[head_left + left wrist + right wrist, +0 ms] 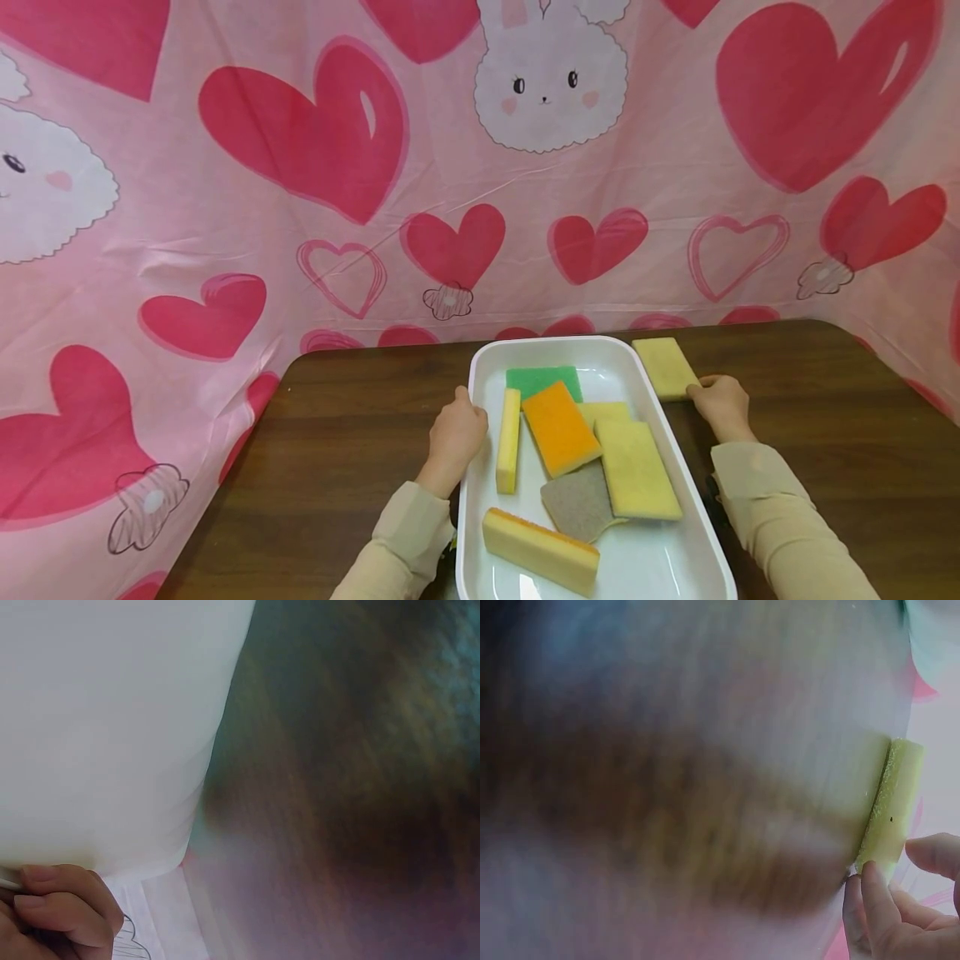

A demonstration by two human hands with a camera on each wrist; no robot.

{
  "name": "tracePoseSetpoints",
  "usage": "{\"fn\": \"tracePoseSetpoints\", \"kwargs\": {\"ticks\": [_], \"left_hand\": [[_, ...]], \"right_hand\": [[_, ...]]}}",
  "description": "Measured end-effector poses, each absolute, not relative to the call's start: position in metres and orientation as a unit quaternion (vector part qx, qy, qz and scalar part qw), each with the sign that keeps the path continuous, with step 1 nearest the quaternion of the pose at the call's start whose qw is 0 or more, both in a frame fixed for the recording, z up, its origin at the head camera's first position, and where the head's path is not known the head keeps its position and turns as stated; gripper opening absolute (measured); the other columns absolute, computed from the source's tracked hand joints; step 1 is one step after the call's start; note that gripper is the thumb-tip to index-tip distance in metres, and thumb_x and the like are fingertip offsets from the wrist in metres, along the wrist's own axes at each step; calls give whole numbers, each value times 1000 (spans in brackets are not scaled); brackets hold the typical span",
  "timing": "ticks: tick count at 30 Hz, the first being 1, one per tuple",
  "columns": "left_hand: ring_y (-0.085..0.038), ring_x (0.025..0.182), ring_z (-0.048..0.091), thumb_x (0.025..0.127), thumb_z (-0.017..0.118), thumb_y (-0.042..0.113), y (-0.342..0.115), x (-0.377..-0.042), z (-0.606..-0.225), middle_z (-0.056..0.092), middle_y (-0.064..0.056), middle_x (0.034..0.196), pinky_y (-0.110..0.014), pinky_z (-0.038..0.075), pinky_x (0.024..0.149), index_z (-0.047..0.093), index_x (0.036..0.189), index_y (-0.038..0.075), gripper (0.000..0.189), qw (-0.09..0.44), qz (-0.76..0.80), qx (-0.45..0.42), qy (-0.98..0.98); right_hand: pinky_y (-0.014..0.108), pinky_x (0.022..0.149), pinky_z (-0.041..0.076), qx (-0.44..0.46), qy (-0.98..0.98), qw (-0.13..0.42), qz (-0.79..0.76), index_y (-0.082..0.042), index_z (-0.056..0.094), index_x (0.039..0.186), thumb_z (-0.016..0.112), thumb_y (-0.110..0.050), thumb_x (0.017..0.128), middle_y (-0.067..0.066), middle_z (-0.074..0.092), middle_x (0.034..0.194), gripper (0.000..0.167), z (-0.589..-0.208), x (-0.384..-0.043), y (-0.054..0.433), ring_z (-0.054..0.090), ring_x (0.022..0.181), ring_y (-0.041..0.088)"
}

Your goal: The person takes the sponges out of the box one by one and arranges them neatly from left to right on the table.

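Note:
A white tray (693,500) holds several sponges. My left hand (457,429) grips the tray's left rim; in the left wrist view its curled fingers (71,911) show at the edge beside the big white side wall. To the right of the tray, my right hand (722,407) pinches the near right corner of a flat yellow sponge (663,367). Seen from the right wrist, thumb and fingertips are at one end of that sponge (892,802), which lies on or just over the tabletop.
Inside the tray are an orange-topped sponge (561,429), a green one (543,381), a grey one (579,502), a yellow one (637,471), a narrow yellow one on edge (507,442) and an orange-and-yellow one on edge (540,550). Behind the brown table (360,433) hangs a heart-patterned cloth (442,183).

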State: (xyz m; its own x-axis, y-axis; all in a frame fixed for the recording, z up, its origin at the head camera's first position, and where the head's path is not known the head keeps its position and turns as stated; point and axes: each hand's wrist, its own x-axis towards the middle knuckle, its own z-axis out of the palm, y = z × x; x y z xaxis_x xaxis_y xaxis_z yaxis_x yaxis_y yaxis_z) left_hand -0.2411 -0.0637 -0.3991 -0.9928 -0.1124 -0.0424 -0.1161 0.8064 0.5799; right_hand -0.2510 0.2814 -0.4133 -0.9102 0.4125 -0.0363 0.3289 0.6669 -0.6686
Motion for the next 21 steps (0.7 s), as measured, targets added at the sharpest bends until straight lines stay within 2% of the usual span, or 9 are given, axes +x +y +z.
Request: {"fn": "tracePoseSetpoints", "kwargs": {"ticks": [13, 21], "left_hand": [[-32, 78, 64, 92, 49, 18, -63, -240, -398, 66, -23, 95, -49, 53, 74, 47, 120, -4, 35, 0, 302, -62, 951], [-29, 78, 63, 93, 49, 19, -63, -239, -398, 65, -22, 99, -49, 55, 76, 44, 127, -3, 41, 16, 314, -69, 947]], "right_hand": [[53, 96, 39, -211, -904, 37, 369, 17, 51, 122, 44, -23, 89, 38, 47, 129, 52, -411, -248, 283, 46, 114, 53], [59, 101, 32, -220, -894, 62, 386, 17, 40, 131, 42, -24, 91, 43, 39, 132, 57, -396, -245, 284, 37, 120, 57]]}}
